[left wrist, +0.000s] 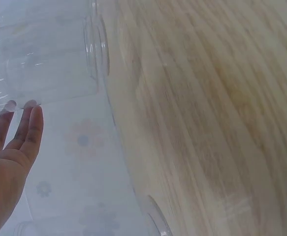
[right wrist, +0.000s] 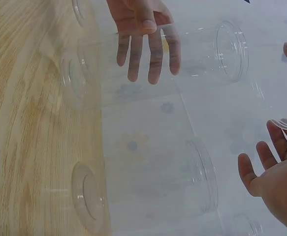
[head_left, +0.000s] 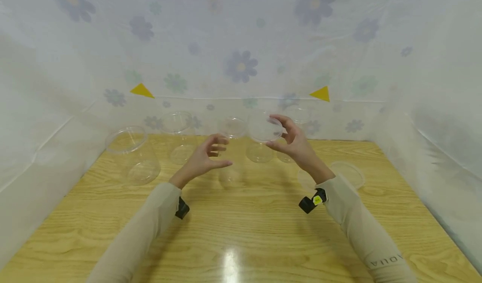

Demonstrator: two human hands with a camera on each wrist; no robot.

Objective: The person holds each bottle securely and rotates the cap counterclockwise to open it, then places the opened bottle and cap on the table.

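The right hand pinches a clear lid by its rim at fingertip and thumb, held above a cup at about 12 o'clock on the counter. The left hand hangs spread and loose just beside another cup, holding nothing. The thin edge grip looks weak: the slick lid could slip and fall. Light, close-set cups could tip if a hand brushes one.
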